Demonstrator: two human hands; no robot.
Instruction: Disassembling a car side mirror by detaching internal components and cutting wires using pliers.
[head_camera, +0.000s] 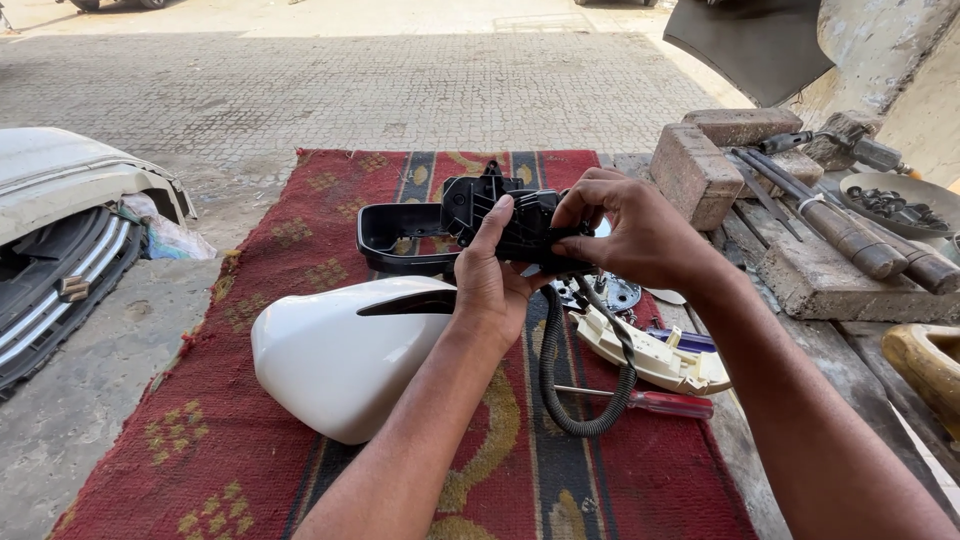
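Black mirror frame assy (470, 225), plastic, held above red patterned rug (250, 440), the landmark here. Left hand (487, 285) grip closed round frame's lower mid section, thumb up its face. Right hand (625, 235) grip pinched on frame's right end, fingertips curled over top edge. Black corrugated cable (590, 400) hangs from frame, loops down onto rug. White mirror cover (340, 355) on rug centre-left, just below frame, touching left wrist. Cream plastic part (650, 355) and red-handled screwdriver (650, 403) near rug's right edge. Bricks (700, 165), long tools (840, 225), bowl of small hardware (895, 200) off rug's right side, crowded. White bumper w/ grille (60, 240) off rug's left edge. Paved ground (350, 85) beyond rug's far edge, open.
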